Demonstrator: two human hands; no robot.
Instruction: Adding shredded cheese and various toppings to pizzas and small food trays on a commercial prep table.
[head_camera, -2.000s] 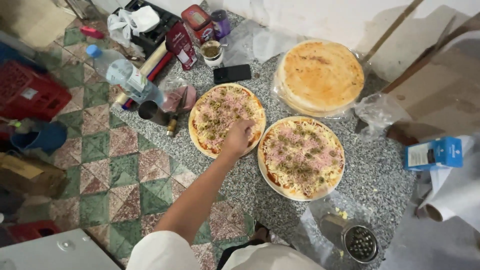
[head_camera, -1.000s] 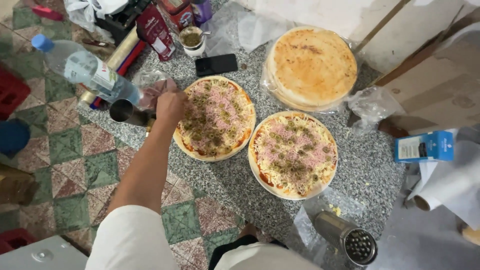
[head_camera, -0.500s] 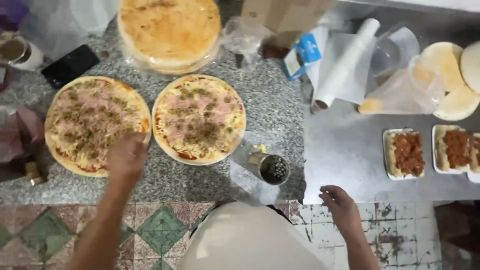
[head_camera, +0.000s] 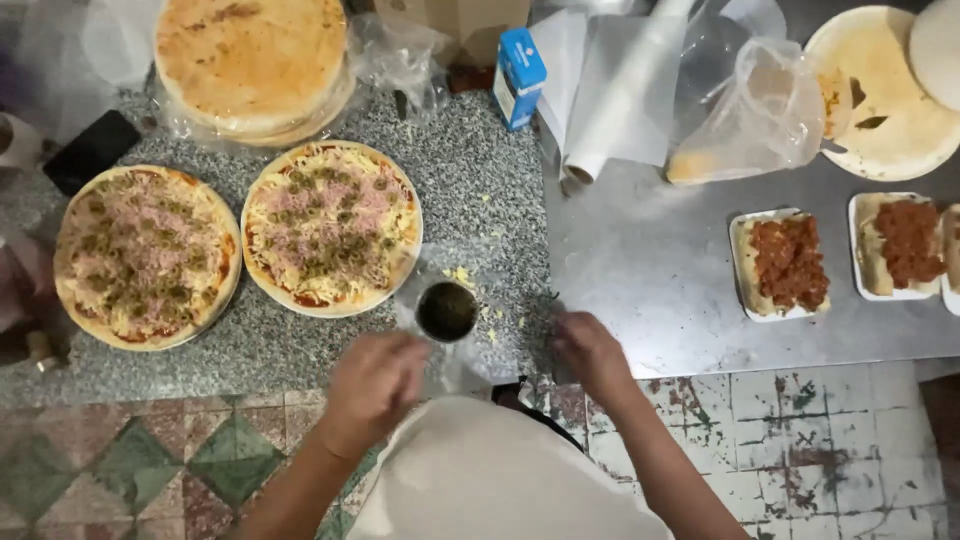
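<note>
Hands are the story now: both have come in low to the near edge of the worktop (head_camera: 330, 345), where a second ago the left one was out over the far-left pizza and the right was not in play at all. The left hand (head_camera: 372, 385) sits loosely curled just beside a small round metal shaker (head_camera: 447, 311), its fingers blurred, so whether it touches or grips the tin I cannot tell. The right hand (head_camera: 592, 352) hovers at the worktop's edge on the other side of the shaker, fingers bent and holding nothing I can make out. The view has swung right as well, bringing two white trays (head_camera: 785, 262) of red-sauced bread into sight on the steel surface. Both topped pizzas, the left pizza (head_camera: 147, 256) and the middle pizza (head_camera: 332, 226), lie untouched, with the stack of plain bases (head_camera: 252, 60) behind them.
</note>
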